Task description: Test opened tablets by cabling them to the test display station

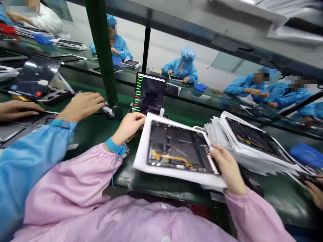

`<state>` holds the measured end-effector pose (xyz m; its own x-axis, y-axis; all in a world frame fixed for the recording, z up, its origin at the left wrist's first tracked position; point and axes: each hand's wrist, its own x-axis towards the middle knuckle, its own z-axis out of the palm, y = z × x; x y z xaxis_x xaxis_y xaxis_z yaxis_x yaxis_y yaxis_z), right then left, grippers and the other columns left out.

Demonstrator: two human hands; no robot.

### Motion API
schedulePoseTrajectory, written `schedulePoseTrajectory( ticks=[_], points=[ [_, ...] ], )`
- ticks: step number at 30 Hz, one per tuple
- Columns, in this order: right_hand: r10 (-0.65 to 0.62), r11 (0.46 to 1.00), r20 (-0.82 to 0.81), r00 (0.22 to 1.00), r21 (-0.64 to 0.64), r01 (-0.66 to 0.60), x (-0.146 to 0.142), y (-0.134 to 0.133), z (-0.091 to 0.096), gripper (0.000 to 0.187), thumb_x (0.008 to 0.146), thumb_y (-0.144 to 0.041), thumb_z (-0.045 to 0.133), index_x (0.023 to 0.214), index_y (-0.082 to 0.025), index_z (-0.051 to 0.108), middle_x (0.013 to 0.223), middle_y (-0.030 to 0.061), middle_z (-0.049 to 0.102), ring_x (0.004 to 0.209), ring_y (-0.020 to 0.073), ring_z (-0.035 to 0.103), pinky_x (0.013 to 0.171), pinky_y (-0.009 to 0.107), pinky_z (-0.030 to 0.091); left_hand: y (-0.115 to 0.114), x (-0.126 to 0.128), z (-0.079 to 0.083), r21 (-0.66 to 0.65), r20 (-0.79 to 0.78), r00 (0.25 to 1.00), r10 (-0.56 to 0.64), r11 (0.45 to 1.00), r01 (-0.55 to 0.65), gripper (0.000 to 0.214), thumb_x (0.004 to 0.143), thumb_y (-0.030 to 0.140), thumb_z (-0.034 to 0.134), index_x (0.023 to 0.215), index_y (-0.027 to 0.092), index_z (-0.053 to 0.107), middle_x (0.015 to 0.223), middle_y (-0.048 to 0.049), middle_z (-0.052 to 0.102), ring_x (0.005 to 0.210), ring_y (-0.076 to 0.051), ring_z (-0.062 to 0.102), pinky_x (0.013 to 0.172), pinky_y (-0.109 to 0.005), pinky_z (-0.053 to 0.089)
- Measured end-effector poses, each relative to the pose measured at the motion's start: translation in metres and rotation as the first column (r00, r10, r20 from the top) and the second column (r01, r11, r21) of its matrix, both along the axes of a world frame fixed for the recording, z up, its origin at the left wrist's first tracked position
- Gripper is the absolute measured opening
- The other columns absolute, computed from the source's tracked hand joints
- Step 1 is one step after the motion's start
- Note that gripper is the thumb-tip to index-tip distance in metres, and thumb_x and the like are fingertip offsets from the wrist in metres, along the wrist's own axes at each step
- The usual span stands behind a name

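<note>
Hands apart, one each side of the same load. Left hand (130, 127) pinches the upper left corner of a white sheet (141, 156); right hand (227, 168) grips the right edge, fingers on the opened tablet (180, 146) lying on that sheet. Tablet's in front of the torso over the green surface (277, 196), internals up: black cells, yellow flex cable (174, 158) along the near edge. Can't tell if the sheet touches the surface. Blue wrist strap (113, 145) on the left wrist. Just behind: upright screen (149, 94), dark with green and red marks. Right of the load: stack of white sheets (219, 134), second opened tablet (257, 137) on top. Left: co-worker's hand (82, 106), blue sleeve (37, 158), near the pink sleeve (73, 178).
</note>
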<state>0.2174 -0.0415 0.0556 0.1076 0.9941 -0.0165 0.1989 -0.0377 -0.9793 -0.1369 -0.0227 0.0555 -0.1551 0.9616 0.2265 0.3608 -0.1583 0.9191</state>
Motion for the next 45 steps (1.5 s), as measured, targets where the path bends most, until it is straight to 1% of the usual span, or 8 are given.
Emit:
schedulePoseTrajectory(
  ticks=[3,6,8,11,13,17,25,45],
  points=[
    [0.113,0.993,0.015,0.994,-0.048,-0.112,-0.001,-0.008,-0.046,0.063,0.067,-0.054,0.071,0.114,-0.019,0.046,0.083,0.0031,0.066,0.070,0.0195,0.063,0.064,0.031,0.051,-0.005,0.008,-0.002,-0.100,-0.094,0.983,-0.159,0.984,0.150,0.029,0.077,0.036,0.057,0.084,0.012,0.072,0.079,-0.0048,0.070,0.070,-0.015,0.058,0.063,-0.024,0.042],
    [0.277,0.960,0.333,0.901,-0.141,-0.243,0.011,-0.001,-0.054,0.061,0.081,-0.057,0.055,0.125,-0.018,0.038,0.084,0.0047,0.066,0.058,0.0184,0.060,0.055,0.031,0.048,-0.009,0.019,-0.004,-0.254,-0.146,0.925,-0.351,0.917,0.307,0.027,0.078,0.031,0.055,0.086,0.013,0.073,0.077,-0.0037,0.070,0.067,-0.013,0.057,0.061,-0.022,0.042],
    [0.342,0.939,0.640,0.688,-0.207,-0.273,0.016,0.006,-0.043,0.050,0.087,-0.052,0.046,0.123,-0.016,0.044,0.073,0.0036,0.064,0.052,0.0195,0.056,0.051,0.031,0.043,-0.010,0.025,-0.007,-0.329,-0.137,0.883,-0.449,0.862,0.387,0.025,0.078,0.027,0.054,0.086,0.013,0.073,0.080,-0.0042,0.071,0.065,-0.012,0.057,0.059,-0.021,0.042],
    [0.162,0.954,0.906,0.391,-0.042,-0.298,-0.005,0.012,-0.022,0.033,0.090,-0.041,0.047,0.112,-0.017,0.054,0.069,0.0048,0.062,0.063,0.0241,0.059,0.058,0.034,0.041,-0.011,0.033,-0.015,-0.424,-0.098,0.856,-0.507,0.800,0.425,0.023,0.075,0.020,0.054,0.086,0.011,0.072,0.082,-0.0059,0.071,0.055,-0.009,0.056,0.053,-0.021,0.042],
    [0.148,0.887,0.902,0.406,0.061,-0.457,-0.038,0.013,-0.016,0.022,0.091,-0.033,0.047,0.106,-0.020,0.057,0.082,0.0059,0.064,0.076,0.0241,0.060,0.066,0.035,0.043,-0.010,0.037,-0.021,-0.488,-0.078,0.876,-0.476,0.784,0.383,0.023,0.072,0.017,0.054,0.085,0.010,0.071,0.076,-0.0054,0.069,0.047,-0.009,0.053,0.047,-0.020,0.041],
    [0.497,0.628,0.753,0.431,0.031,-0.777,-0.107,0.016,-0.032,0.005,0.088,-0.018,0.055,0.089,-0.020,0.059,0.088,0.0037,0.062,0.087,0.0200,0.055,0.080,0.033,0.042,-0.008,0.038,-0.029,-0.516,-0.148,0.882,-0.447,0.796,0.316,0.021,0.070,0.018,0.053,0.080,0.011,0.071,0.066,-0.0029,0.066,0.044,-0.009,0.052,0.044,-0.020,0.038],
    [0.535,0.693,0.624,0.570,0.062,-0.719,-0.124,0.022,-0.062,0.009,0.084,-0.013,0.060,0.078,-0.019,0.056,0.076,-0.0004,0.055,0.075,0.0166,0.050,0.071,0.030,0.039,-0.008,0.041,-0.031,-0.504,-0.334,0.813,-0.476,0.819,0.272,0.021,0.066,0.021,0.056,0.075,0.015,0.074,0.073,-0.0028,0.071,0.065,-0.013,0.060,0.057,-0.021,0.041],
    [0.532,0.675,0.653,0.539,0.057,-0.736,-0.125,0.022,-0.063,0.009,0.085,-0.013,0.058,0.079,-0.019,0.054,0.077,-0.0004,0.055,0.077,0.0169,0.050,0.072,0.030,0.037,-0.012,0.043,-0.029,-0.552,-0.312,0.791,-0.527,0.778,0.300,0.024,0.063,0.022,0.054,0.076,0.017,0.073,0.068,-0.0012,0.069,0.059,-0.013,0.056,0.054,-0.021,0.037]
  ],
)
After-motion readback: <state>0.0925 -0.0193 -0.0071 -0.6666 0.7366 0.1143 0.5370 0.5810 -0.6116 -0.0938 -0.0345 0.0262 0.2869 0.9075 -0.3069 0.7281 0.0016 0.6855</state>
